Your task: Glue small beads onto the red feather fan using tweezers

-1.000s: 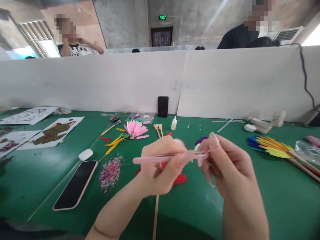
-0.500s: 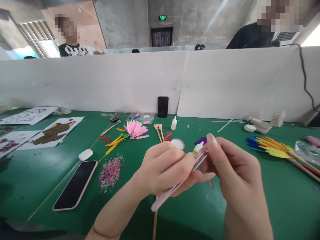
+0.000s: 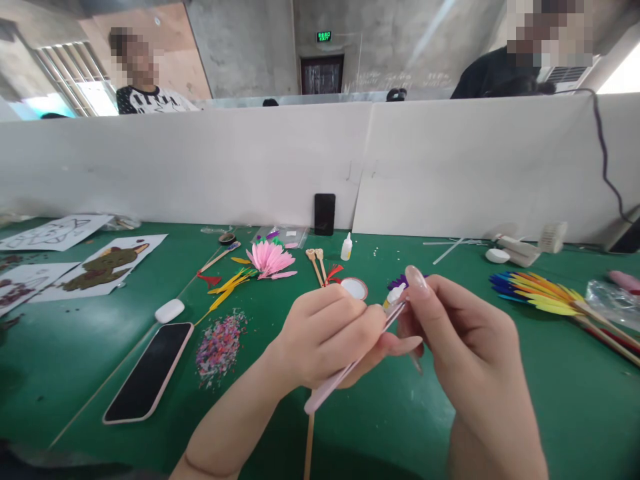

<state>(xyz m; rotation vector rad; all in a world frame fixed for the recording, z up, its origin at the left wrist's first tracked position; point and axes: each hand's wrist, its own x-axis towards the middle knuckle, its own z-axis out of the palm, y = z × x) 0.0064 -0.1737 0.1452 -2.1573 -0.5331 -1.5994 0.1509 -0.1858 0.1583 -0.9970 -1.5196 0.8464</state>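
Gripping tweezers [image 3: 327, 391] in closed left hand [image 3: 334, 330], over green table [image 3: 387, 427], pointed up to right hand [image 3: 470, 343]. Pinching w/ latter too, can't tell on what. Looks mid-step; can't gauge amt. done or left. Can't make out print on white bottle [image 3: 346, 249] nr. black phone [image 3: 325, 215]. Can read "EXIT" on green sign [image 3: 323, 36].
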